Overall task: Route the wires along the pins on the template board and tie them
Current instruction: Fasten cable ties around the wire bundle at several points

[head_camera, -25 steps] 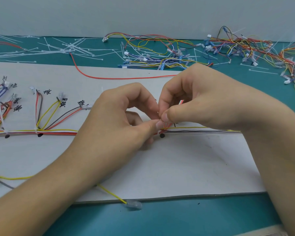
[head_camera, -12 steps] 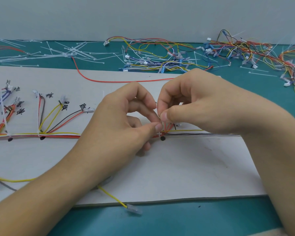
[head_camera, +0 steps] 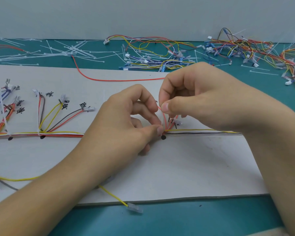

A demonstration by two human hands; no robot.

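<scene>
Your left hand (head_camera: 126,126) is curled, thumb and forefinger pinching the wire bundle (head_camera: 58,135) where it crosses the template board (head_camera: 177,167). A black dot (head_camera: 163,137) sits just below your thumb tip. Your other left fingers are tucked under, resting on the board.

Your right hand (head_camera: 203,96) hovers just above and to the right of that pinch. Its thumb and forefinger are closed on the upper end of a thin white cable tie (head_camera: 163,119), which stands up from the bundle between your two sets of fingertips. Thin red wires (head_camera: 170,125) fan upward beside the tie; whether your right fingers also catch one cannot be told.

From your left fingers the bundle runs away leftward, with tied branches rising off it. From the pinch it passes rightward under your right wrist. A loose red wire (head_camera: 117,80) lies beyond your knuckles, and a yellow wire (head_camera: 112,195) trails out from under your left forearm toward you.
</scene>
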